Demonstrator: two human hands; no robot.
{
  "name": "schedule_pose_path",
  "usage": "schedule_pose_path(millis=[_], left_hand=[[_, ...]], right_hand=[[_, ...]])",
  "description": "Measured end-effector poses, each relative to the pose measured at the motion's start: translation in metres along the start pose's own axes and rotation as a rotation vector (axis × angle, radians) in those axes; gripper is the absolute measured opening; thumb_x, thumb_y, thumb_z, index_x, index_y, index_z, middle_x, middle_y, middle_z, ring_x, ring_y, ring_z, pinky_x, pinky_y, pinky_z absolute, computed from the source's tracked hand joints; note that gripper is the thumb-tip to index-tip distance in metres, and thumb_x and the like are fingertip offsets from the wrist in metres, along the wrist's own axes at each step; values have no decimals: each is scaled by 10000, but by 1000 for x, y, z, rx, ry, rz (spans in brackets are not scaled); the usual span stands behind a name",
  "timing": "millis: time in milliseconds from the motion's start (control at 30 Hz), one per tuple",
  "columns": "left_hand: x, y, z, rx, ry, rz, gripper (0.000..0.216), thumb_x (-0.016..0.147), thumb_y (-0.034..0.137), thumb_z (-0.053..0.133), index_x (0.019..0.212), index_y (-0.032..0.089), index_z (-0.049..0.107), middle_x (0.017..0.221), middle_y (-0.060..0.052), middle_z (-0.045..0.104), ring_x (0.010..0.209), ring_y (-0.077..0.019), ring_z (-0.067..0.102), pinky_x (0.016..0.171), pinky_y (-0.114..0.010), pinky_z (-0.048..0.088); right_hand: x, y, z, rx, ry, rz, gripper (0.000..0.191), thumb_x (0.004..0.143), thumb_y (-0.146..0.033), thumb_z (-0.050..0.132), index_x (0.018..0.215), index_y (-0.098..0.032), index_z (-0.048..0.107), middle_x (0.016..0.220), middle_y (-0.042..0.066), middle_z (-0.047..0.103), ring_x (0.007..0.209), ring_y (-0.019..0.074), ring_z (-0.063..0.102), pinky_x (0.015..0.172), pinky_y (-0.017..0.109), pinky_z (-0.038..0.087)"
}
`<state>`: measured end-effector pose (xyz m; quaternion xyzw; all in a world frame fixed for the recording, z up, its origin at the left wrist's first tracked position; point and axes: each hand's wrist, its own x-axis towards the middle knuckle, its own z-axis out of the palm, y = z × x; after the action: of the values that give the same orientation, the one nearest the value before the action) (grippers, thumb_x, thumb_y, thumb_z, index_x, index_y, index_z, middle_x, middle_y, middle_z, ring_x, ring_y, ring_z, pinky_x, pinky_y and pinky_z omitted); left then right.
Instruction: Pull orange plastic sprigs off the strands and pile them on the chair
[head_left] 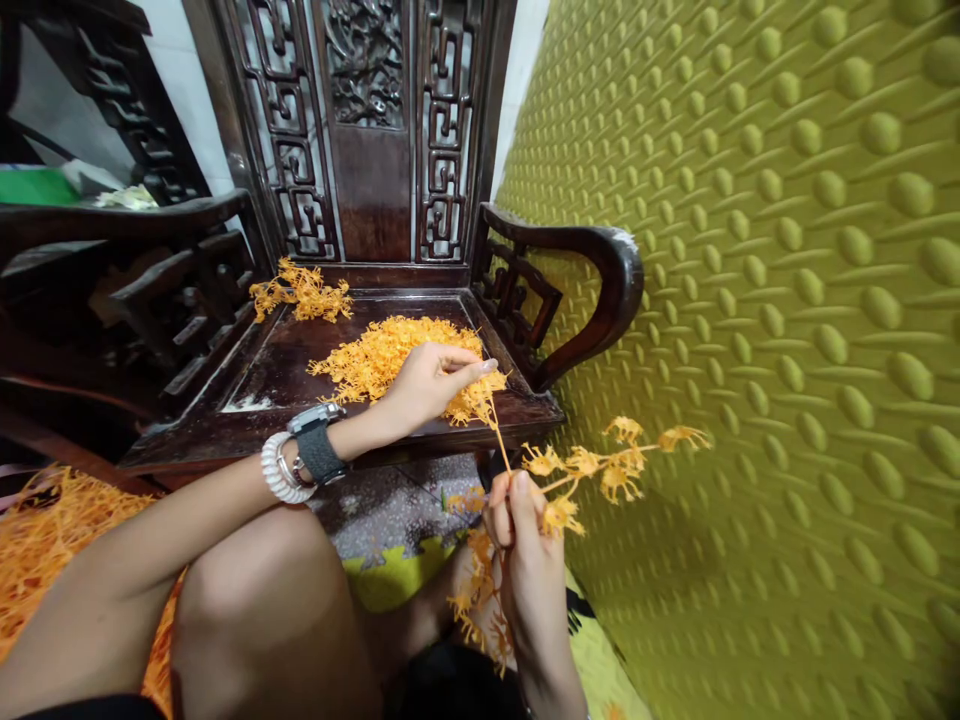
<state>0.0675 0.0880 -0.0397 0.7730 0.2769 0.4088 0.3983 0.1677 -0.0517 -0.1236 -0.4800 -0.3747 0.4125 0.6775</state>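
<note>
My right hand is closed around the stem of an orange plastic flower branch, whose side sprigs spread out to the right and hang down below the hand. My left hand, with a watch and a white coil band on its wrist, pinches the tip of one thin sprig pointing up from that branch. A small orange blossom shows just under its thumb. Behind the left hand, a pile of loose orange plastic blossoms lies on the dark wooden chair seat.
Another orange clump sits at the seat's back left corner. A curved armrest stands at right, beside a yellow-green studded mat. Tangled orange stems fill the lower left, next to my bent knee.
</note>
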Motion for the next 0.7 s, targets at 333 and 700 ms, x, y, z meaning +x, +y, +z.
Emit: schedule_pose_path(millis=[333,700], left_hand=[[5,-4,1,-45,-30,11,473,807,499,563,504,172,404,544,47,262,530,-85,229,505,-257,156],[37,-18,-56,101,547,-3,392,936,302,404,588,163,517,585,29,569,582,-62,479,617,-220,384]], right_hand=[[-5,0,1,-56,77,-18,383,944,-485,419,711,-193,504,537,-66,260,510,95,229,523,264,225],[-25,-15,-5,-35,289,-105,409,898,-506,493,623,-203,492,505,-62,290,470,91,249,490,253,275]])
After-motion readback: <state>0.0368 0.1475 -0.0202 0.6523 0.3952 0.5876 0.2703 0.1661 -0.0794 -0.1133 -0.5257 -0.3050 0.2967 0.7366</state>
